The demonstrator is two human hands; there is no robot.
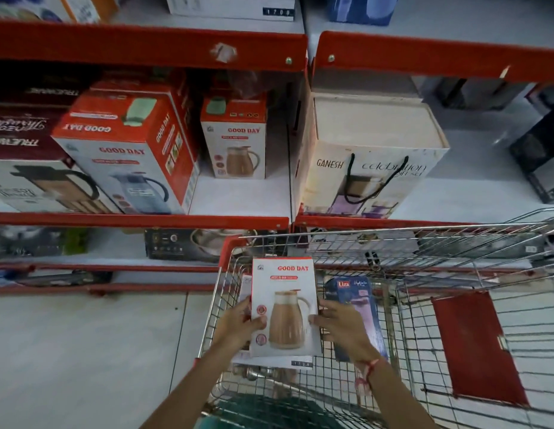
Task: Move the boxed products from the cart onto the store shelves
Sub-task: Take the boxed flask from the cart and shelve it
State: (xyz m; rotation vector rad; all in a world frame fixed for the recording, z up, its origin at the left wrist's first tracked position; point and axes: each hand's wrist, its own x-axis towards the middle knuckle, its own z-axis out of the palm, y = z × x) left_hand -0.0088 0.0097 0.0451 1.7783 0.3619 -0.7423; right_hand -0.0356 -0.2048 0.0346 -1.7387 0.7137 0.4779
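A white and red Good Day jug box point(285, 305) is held upright above the wire cart point(424, 243). My left hand point(238, 323) grips its left edge and my right hand point(337, 323) grips its right edge. Under it in the cart lies another white box point(269, 362), and a dark blue Liza box point(359, 305) lies to the right. On the red-edged shelf point(139, 219) ahead stand two matching Good Day boxes, a large one point(130, 150) and a small one point(235, 140).
A white Ganesh box point(371, 168) with a black cord handle stands on the right shelf bay. Dark boxes point(24, 144) fill the shelf's far left. A red flap point(477, 345) lies in the cart's child seat. Bare shelf surface shows between the small Good Day box and the shelf's front edge.
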